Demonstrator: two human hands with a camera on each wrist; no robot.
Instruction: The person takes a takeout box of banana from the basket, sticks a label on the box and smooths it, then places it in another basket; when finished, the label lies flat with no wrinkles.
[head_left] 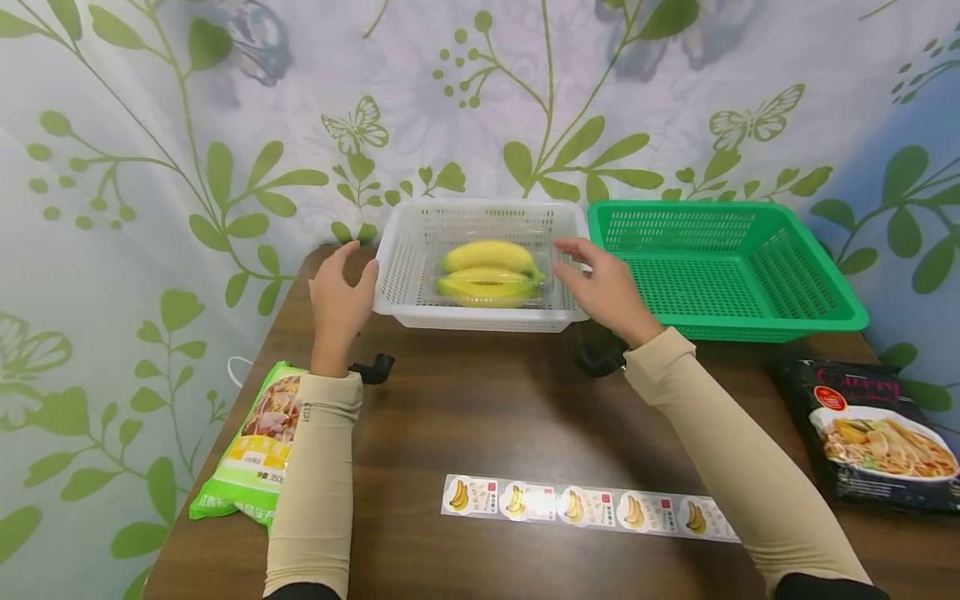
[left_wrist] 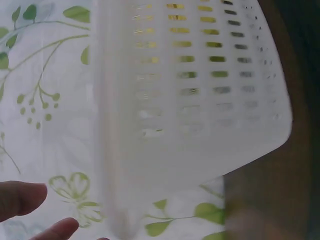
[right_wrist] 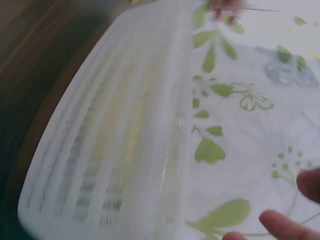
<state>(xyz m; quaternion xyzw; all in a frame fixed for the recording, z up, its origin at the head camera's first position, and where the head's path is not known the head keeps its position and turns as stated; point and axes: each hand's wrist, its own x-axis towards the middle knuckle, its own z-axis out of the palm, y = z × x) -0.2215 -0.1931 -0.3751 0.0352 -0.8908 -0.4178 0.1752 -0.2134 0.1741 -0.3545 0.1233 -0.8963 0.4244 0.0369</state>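
One clear box of bananas [head_left: 491, 275], in white basket [head_left: 480, 318]. Left hand [head_left: 341, 292] beside white basket's left rim, right hand [head_left: 603, 287] at its right; both loosely spread. Right of it: green basket [head_left: 712, 287]. Front: sticker strip [head_left: 573, 505], end behind right sleeve [head_left: 738, 450].

The white basket [head_left: 480, 319] is looking like smooth plastic, the clear box [head_left: 491, 234] glossy; the green basket [head_left: 697, 283] at three o'clock is showing plastic; the wood-grained desk [head_left: 465, 408] is shining softly.
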